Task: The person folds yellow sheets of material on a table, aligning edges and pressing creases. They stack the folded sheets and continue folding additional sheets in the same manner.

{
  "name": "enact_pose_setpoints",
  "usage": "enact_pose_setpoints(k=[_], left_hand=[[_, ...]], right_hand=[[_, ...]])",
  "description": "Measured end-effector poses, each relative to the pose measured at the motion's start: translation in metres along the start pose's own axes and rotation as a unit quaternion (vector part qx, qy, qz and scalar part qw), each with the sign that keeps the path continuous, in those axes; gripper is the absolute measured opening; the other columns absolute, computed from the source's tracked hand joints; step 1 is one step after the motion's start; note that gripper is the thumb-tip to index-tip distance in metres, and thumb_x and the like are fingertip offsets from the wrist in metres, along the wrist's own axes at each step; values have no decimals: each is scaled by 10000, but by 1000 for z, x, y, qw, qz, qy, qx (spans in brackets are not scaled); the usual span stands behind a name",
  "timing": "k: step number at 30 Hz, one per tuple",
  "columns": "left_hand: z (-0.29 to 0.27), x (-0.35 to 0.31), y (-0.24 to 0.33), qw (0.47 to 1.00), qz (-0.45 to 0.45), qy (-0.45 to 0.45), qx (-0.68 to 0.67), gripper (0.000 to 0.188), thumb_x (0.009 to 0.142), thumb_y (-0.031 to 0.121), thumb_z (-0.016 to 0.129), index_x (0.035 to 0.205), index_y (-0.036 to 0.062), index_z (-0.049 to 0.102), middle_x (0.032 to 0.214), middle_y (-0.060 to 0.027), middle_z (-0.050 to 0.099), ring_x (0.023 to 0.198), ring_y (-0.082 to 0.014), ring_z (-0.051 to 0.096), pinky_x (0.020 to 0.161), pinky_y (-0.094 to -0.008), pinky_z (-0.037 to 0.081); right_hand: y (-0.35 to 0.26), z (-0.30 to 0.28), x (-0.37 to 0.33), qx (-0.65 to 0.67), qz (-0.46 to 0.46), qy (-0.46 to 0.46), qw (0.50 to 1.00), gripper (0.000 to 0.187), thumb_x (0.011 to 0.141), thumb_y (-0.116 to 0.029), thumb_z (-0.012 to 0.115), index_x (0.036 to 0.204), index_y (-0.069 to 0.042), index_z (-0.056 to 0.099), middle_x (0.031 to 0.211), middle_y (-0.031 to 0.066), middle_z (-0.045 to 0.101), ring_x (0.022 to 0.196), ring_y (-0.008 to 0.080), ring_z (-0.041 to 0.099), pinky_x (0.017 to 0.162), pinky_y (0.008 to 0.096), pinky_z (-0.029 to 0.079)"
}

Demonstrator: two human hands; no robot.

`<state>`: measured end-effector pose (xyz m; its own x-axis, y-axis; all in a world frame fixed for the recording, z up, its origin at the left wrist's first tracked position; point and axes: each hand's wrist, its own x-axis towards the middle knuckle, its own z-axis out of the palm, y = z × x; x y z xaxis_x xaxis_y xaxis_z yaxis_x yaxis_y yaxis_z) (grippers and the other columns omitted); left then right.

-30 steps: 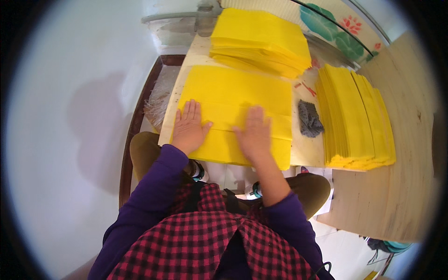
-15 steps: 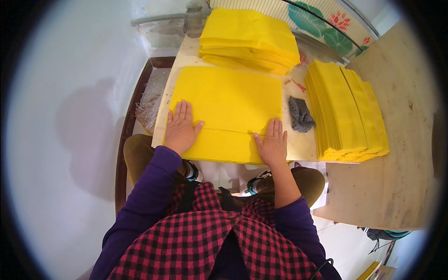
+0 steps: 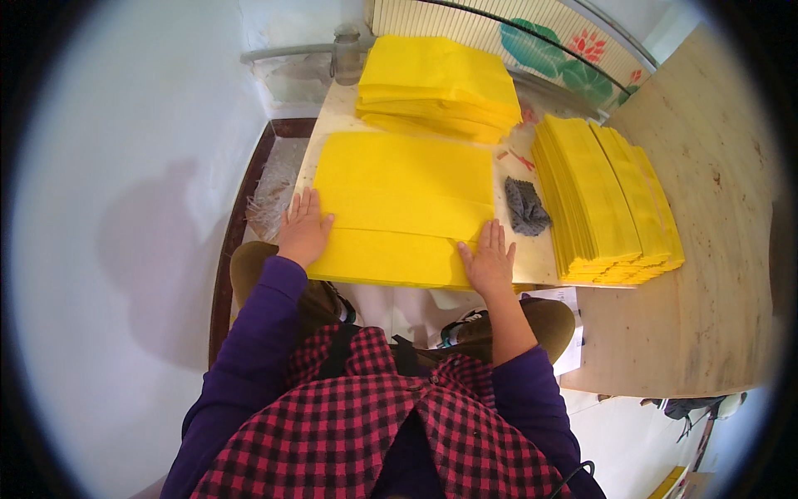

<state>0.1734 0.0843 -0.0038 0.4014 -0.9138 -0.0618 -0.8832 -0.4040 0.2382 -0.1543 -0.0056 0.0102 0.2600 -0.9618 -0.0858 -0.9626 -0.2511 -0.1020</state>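
Observation:
A yellow fabric sheet (image 3: 399, 204) lies flat in front of me at the table's near edge, with a fold line running across its nearer part. At its left edge rests my left hand (image 3: 304, 230), palm down with the fingers stretched out. My right hand (image 3: 490, 259) presses on the right edge near the end of the fold line, its fingers straight and the thumb apart. Neither hand grips anything. Whether more sheets lie under this one is hard to tell.
Behind the sheet sits a stack of folded yellow fabric (image 3: 440, 83). More yellow stacks (image 3: 594, 200) stand at the right, beside a crumpled dark grey cloth (image 3: 526, 206) and red scraps (image 3: 521, 158). A clear jar (image 3: 346, 56) is at the back left corner. A white wall (image 3: 125, 249) is at the left.
My left hand has slid left and slightly down, to the sheet's left edge. The right hand stays near the right edge. The view has shifted a little.

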Motion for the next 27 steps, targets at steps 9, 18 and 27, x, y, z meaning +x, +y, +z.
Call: enact_pose_setpoints(k=[9, 18, 27], left_hand=[[-20, -28, -28, 955, 47, 133, -259, 428, 934, 175, 511, 1318, -6, 454, 1388, -178, 440, 1284, -310, 433, 1038, -436, 374], [-19, -48, -11, 422, -218, -99, -874, 400, 957, 127, 445, 1249, -139, 382, 1295, -289, 452, 1215, -413, 465, 1033, -463, 409], [-23, -30, -18, 424, -234, -93, -870, 396, 946, 136, 481, 1251, -107, 406, 1324, -280, 445, 1249, -405, 441, 1050, -482, 383]], right_hand=[[14, -17, -17, 339, -35, 131, 931, 487, 932, -228, 546, 1320, 39, 424, 1262, 190, 523, 1146, 293, 513, 970, 418, 422], [31, -19, -12, 807, 203, -113, 543, 254, 947, -192, 543, 1001, 55, 571, 889, 157, 654, 735, 169, 652, 634, 250, 575], [46, -14, 25, 742, 254, -101, 613, 281, 935, -243, 586, 959, 37, 579, 785, 116, 654, 628, 134, 631, 552, 226, 561]])
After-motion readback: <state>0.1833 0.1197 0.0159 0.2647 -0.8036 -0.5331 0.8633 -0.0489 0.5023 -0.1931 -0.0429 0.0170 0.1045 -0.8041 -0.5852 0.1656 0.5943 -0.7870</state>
